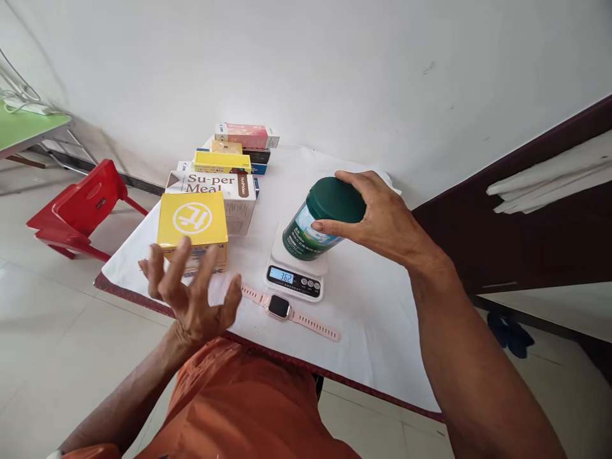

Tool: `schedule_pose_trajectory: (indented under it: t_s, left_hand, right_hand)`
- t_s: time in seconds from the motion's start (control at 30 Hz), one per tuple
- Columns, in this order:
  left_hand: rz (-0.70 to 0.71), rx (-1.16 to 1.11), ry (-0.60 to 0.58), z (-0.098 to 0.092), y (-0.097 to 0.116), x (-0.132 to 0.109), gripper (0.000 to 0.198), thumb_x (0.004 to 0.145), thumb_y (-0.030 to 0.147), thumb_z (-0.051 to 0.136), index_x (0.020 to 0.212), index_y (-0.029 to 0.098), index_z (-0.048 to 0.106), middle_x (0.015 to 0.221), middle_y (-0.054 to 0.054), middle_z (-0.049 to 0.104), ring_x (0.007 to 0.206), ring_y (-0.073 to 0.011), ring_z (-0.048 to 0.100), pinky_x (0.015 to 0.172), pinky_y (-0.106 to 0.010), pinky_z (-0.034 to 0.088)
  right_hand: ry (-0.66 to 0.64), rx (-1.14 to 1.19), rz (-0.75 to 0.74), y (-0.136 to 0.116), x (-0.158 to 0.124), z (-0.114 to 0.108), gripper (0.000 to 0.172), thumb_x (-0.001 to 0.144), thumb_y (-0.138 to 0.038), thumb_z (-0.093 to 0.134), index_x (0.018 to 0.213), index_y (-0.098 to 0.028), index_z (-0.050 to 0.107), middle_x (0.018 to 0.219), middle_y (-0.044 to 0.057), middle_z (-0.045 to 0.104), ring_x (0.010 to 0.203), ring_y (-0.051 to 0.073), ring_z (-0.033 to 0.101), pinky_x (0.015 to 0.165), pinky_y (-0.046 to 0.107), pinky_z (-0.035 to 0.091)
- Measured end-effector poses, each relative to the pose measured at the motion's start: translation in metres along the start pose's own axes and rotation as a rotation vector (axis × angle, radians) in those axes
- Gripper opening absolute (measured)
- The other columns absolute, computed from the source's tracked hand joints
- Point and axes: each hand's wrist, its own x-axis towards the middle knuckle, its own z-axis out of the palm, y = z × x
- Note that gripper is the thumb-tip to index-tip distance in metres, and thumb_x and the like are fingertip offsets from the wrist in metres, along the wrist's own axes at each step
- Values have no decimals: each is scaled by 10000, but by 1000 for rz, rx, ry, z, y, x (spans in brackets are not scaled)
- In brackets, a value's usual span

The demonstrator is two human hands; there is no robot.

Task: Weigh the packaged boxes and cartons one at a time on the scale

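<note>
My right hand (pixel 377 220) grips a dark green canister (pixel 313 223) near its lid, thumb on the front and fingers behind. The canister is over the white kitchen scale (pixel 294 280); I cannot tell whether its base touches the platform. The scale's lit display reads about 362. My left hand (pixel 194 287) is raised with its fingers spread, holding nothing, just in front of a yellow box (pixel 194 220) with a white round logo. A smartwatch (pixel 278 306) with a pink strap lies stretched out in front of the scale.
Behind the yellow box stand a white "Su-per Meal" carton (pixel 239 207), a narrow yellow box (pixel 222 161) and a pink box (pixel 246 135). A white cloth (pixel 373 338) covers the table. On the left is a red chair (pixel 90 204), on the right dark shoes (pixel 510 333).
</note>
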Motion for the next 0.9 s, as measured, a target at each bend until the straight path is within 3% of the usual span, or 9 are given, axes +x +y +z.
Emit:
schedule_pose_trajectory:
  t_s: [0.07,0.1,0.17,0.27,0.4,0.53,0.67,0.8,0.9]
  left_hand:
    - [176,-81,14,6,13,0,777,932,189,712,1635,295,398,1610,-113,501,1639,-345,255,1345,-605,207]
    - [226,-143,-37,12,17,1,733,963,176,661,1637,281,392,1531,-119,587,1565,-321,414,1294,-564,346]
    - [165,-292,-293,27,17,4,666,1044,209,539,1668,243,308,1496,-157,616,1473,-295,535,1204,-521,475]
    - [-91,-388,-618,54,3,7,642,1098,405,448,1662,152,274,1580,-242,503,1509,-331,481,1232,-566,445]
    - [-262,-429,-849,82,-18,12,744,1091,570,367,1646,83,277,1647,-272,388,1588,-359,355,1316,-601,299]
    - [-336,-465,-872,93,-22,19,762,1092,610,324,1670,120,244,1679,-244,365,1615,-338,316,1330,-582,268]
    - [-399,-502,-840,97,-21,24,754,1092,610,317,1662,119,274,1671,-237,393,1606,-320,351,1327,-541,289]
    - [-476,-549,-832,100,-25,25,784,1077,638,334,1648,101,297,1643,-254,416,1576,-321,406,1307,-526,331]
    - [-505,-579,-801,102,-28,23,760,1075,632,359,1638,125,309,1631,-241,434,1541,-318,456,1280,-537,375]
  right_hand:
    - [14,63,28,-2,-5,-5,915,681,-774,844,1435,-311,614,1482,114,599,1398,423,554,1125,651,504]
    - [43,110,53,-2,-8,-9,884,721,-791,806,1442,-321,605,1516,111,581,1412,417,549,1115,651,512]
    - [149,204,101,-2,-15,-18,785,812,-811,705,1433,-342,604,1553,96,566,1428,393,551,1106,644,523]
    - [297,267,106,0,-23,-32,707,864,-821,634,1399,-358,624,1540,82,596,1429,369,563,1129,632,512]
    - [245,246,124,5,-26,-35,819,787,-802,741,1445,-341,583,1566,109,577,1457,379,537,1104,637,528]
    - [122,208,140,11,-24,-15,1016,693,-774,840,1541,-341,485,1616,137,520,1481,407,501,1097,657,521]
    - [127,178,117,8,-23,12,1218,572,-768,916,1588,-300,434,1637,164,485,1508,432,457,1194,656,431]
    - [205,189,140,1,-26,25,1064,628,-742,891,1515,-295,508,1569,136,556,1454,403,518,1198,611,442]
    - [267,255,192,12,-22,21,1013,609,-723,895,1444,-266,550,1513,141,594,1408,391,556,1160,578,481]
